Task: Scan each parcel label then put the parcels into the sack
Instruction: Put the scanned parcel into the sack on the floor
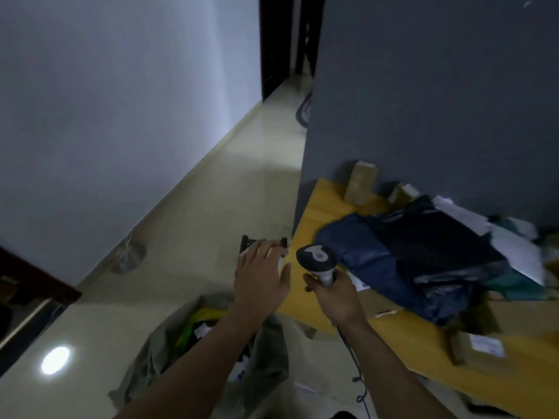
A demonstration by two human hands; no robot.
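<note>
My right hand [334, 294] grips the handle of a black and grey barcode scanner [317, 258], held over the left edge of the yellow table [320, 204]. My left hand [261, 276] hovers beside it with fingers spread and relaxed, holding nothing. Below my left forearm the grey sack [157, 355] sits open on the floor with several parcels inside. On the table lies a heap of parcels: a dark blue poly bag [372, 255], a black poly bag [435, 237], white bags [514, 246] and a cardboard box with a label [478, 347].
A small dark stand or frame [246, 241] sits on the floor just beyond my left hand. A brown box [361, 182] leans against the grey wall at the table's back. The scanner cable [358, 373] hangs down by my right forearm. A pale tiled corridor runs ahead.
</note>
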